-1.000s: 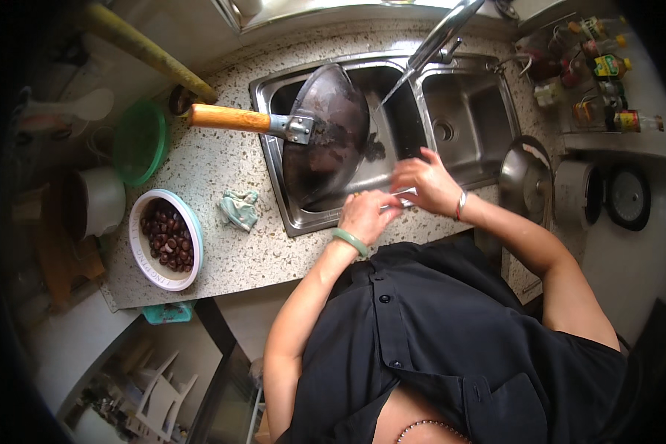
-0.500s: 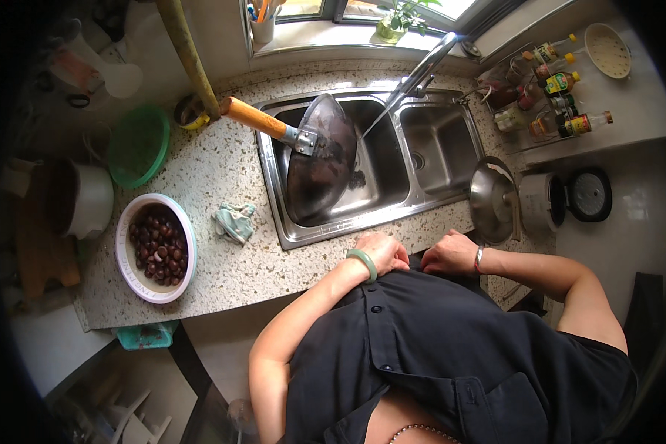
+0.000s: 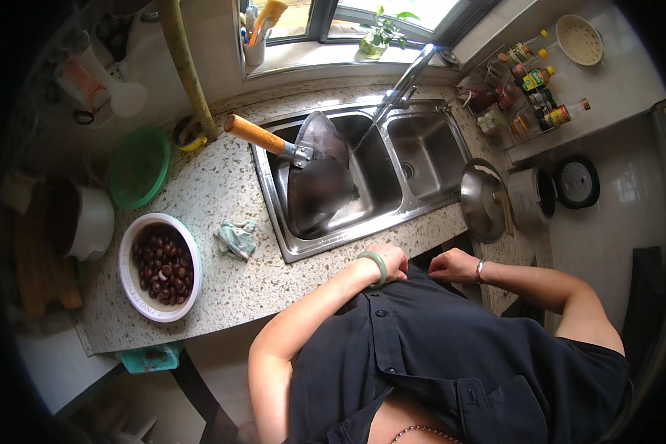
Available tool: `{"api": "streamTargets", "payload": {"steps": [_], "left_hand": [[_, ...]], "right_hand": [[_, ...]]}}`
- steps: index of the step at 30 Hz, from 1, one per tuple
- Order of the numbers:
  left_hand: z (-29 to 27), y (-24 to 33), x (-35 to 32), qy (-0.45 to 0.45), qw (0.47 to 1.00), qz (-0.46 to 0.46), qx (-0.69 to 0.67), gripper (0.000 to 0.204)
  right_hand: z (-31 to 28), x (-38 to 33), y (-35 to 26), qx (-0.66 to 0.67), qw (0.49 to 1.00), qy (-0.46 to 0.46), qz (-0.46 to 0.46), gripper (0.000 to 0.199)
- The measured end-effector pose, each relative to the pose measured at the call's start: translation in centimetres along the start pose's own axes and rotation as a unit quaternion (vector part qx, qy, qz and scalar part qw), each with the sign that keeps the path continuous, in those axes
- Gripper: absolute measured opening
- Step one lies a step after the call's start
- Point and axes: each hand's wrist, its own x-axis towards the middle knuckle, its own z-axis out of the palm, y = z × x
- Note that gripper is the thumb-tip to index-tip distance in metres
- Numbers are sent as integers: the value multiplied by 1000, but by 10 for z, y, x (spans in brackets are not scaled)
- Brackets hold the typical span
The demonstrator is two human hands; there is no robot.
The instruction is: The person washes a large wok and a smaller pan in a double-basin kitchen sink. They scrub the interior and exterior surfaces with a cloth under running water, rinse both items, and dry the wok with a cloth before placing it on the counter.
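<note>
At the front of my dark shirt (image 3: 451, 318), by the counter's edge, are both hands. The fingers of my left hand (image 3: 387, 263), with a green bangle at the wrist, are curled closed against the shirt. Close by on the right, my right hand (image 3: 453, 266) has its fingers bent together at the fabric; what they pinch, if anything, is hidden. Beyond the hands, a dark wok (image 3: 320, 189) with a wooden handle leans in the left basin of the steel sink (image 3: 381, 214). A thin stream of water falls from the faucet (image 3: 407, 81) beside it.
A white bowl (image 3: 125, 277) of dark brown chestnuts (image 3: 163, 266) stands left, near a crumpled cloth (image 3: 237, 239) and a green lid (image 3: 139, 169). Right of the sink are a steel pan lid (image 3: 481, 203), an open cooker (image 3: 525, 194) and a rack of bottles (image 3: 533, 89).
The whole view has shifted slightly. My right hand has drawn a little away from my left, its fingers looser at the shirt. The wok still leans in the basin.
</note>
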Motion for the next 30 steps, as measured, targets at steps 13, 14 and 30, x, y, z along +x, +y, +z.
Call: {"api": "streamTargets", "payload": {"steps": [13,14,30], "left_hand": [[8,-12,13,-5,993,28,-114,39],[10,-13,14,1,993,26,-117,39],[30,-22,26,33,923,-34,-383,28]], "right_hand": [[7,27,-1,32,999,-5,-5,23],[9,29,2,37,999,2,-8,23],[8,37,5,33,995,-41,-84,29]]}}
